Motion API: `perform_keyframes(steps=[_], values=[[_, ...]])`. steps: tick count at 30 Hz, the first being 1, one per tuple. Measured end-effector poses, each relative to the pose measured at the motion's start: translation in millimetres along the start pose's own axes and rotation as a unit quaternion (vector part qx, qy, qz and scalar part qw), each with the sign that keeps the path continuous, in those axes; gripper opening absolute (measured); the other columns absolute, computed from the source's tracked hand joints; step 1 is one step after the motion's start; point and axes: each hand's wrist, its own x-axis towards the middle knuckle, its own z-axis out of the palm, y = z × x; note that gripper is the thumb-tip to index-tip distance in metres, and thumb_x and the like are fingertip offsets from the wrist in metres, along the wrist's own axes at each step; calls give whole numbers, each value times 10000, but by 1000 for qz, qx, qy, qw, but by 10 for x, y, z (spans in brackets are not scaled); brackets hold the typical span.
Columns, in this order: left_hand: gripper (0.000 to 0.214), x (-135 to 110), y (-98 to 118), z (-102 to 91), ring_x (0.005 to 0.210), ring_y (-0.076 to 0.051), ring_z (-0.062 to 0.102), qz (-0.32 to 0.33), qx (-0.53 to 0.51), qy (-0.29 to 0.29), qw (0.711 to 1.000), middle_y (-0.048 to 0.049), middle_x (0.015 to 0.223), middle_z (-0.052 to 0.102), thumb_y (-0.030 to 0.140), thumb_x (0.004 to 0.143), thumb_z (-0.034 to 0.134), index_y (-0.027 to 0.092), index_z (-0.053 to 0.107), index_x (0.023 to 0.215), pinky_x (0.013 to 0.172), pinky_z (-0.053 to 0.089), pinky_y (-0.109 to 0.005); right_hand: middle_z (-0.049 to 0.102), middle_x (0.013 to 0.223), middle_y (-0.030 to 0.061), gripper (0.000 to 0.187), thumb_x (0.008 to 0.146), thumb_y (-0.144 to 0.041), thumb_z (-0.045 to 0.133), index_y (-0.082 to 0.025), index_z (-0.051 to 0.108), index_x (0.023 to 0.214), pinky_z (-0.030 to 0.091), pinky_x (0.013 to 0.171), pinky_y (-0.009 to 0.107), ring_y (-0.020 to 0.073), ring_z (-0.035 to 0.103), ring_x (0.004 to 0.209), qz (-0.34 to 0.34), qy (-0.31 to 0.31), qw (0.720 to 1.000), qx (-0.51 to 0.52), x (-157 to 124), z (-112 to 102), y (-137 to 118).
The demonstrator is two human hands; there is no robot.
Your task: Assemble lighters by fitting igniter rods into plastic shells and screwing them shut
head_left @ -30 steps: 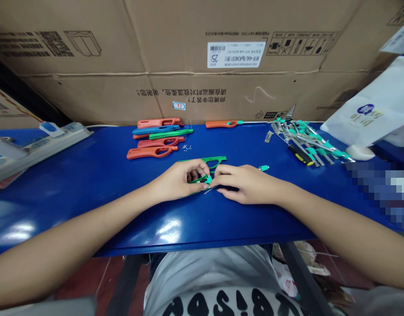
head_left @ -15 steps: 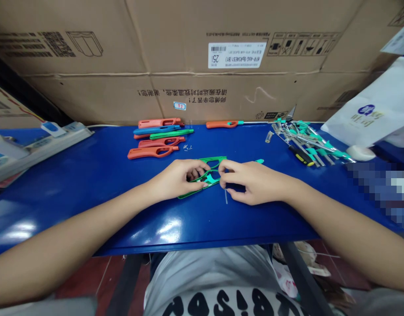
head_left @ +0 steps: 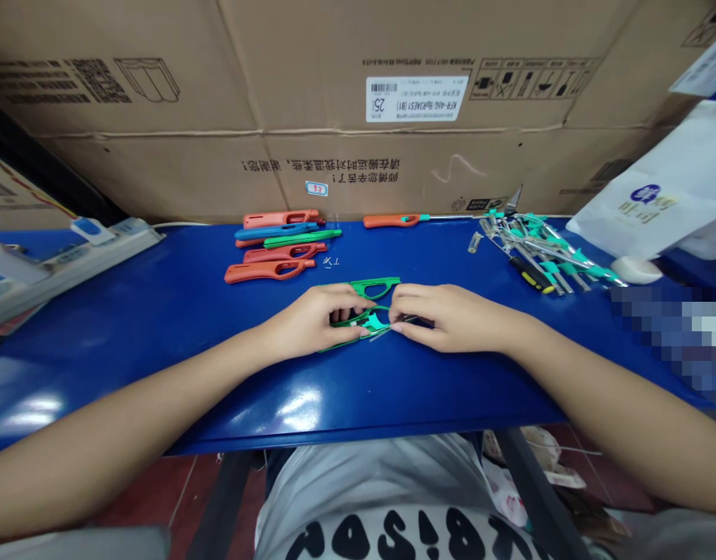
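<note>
My left hand (head_left: 328, 317) is closed around a green half-shell of a long lighter (head_left: 349, 320), which lies with its open side up. A teal trigger piece (head_left: 374, 322) sits inside this shell near the handle loop. My right hand (head_left: 445, 317) pinches at the shell's right end, thumb and forefinger together. By those fingertips shows a thin clear strip (head_left: 381, 334), slanting along the shell's near edge. Just behind both hands lies another green half-shell (head_left: 377, 288) with a finger loop. The fingers hide part of the inside of the held shell.
Several red, blue and green lighter shells (head_left: 270, 270) lie at the back left. An assembled orange lighter (head_left: 391, 221) rests by the cardboard (head_left: 206, 175). Metal tubes with teal parts (head_left: 538, 241), a screwdriver (head_left: 531, 275) and a white bag (head_left: 655, 187) are at right. A power strip (head_left: 110, 247) stands left.
The clear strip hung down from my right fingers; now it slants against the held shell. My right hand has turned and its fingers have come together closer to the shell.
</note>
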Motion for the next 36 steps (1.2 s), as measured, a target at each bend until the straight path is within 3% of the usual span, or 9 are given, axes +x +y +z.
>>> perform_keyframes(steps=[8, 14, 20, 25, 30, 33, 36], values=[[370, -1, -1, 20, 755, -140, 583, -3, -3, 3, 1000, -29, 932, 648, 296, 875, 727, 208, 716, 1234, 680, 488, -255, 641, 973, 47, 120, 955, -209, 558, -191, 639, 868, 422, 697, 270, 152, 586, 795, -9, 15, 999, 31, 18, 54, 44], [355, -6, -26, 20, 795, -157, 620, 0, 5, -4, 1000, -61, 1012, 686, 296, 886, 722, 188, 725, 1224, 703, 503, -266, 665, 954, 42, 60, 953, -203, 586, -190, 639, 977, 420, 686, 260, 150, 584, 786, -1, 42, 998, 46, 56, 105, 65], [358, -21, 11, 10, 839, -167, 658, -4, 10, 4, 1000, -81, 1081, 694, 324, 917, 682, 181, 710, 1244, 688, 539, -267, 688, 966, 57, 89, 957, -183, 589, -183, 678, 955, 456, 727, 269, 161, 628, 825, -6, 36, 998, 52, 60, 90, 97], [336, -59, 83, 16, 1049, -225, 673, 47, 78, 13, 996, -106, 1148, 696, 304, 943, 651, 165, 696, 1246, 966, 544, -365, 705, 982, 59, 127, 957, -175, 580, -183, 706, 940, 465, 733, 277, 168, 653, 843, 12, 20, 999, 35, 38, 48, 83], [364, -84, 91, 7, 1111, -255, 671, 63, 134, -1, 989, -114, 1185, 705, 354, 956, 647, 182, 680, 1276, 1006, 535, -384, 714, 922, 53, 136, 956, -232, 599, -184, 723, 928, 464, 717, 271, 157, 645, 799, 13, 56, 996, 63, 29, -48, 115], [377, -91, 89, -13, 1113, -262, 670, 63, 156, -9, 986, -119, 1197, 706, 361, 967, 626, 175, 671, 1292, 1010, 531, -393, 708, 913, 63, 172, 949, -288, 587, -179, 720, 946, 473, 719, 291, 172, 639, 781, 100, 129, 987, 11, -9, -141, 297], [385, -100, 119, -48, 1114, -268, 667, 62, 173, -21, 983, -126, 1198, 706, 351, 966, 607, 156, 666, 1293, 1002, 533, -393, 693, 1022, 108, 238, 916, -306, 589, -175, 710, 1073, 504, 793, 351, 249, 655, 913, 266, 152, 946, -106, -93, -214, 601]])
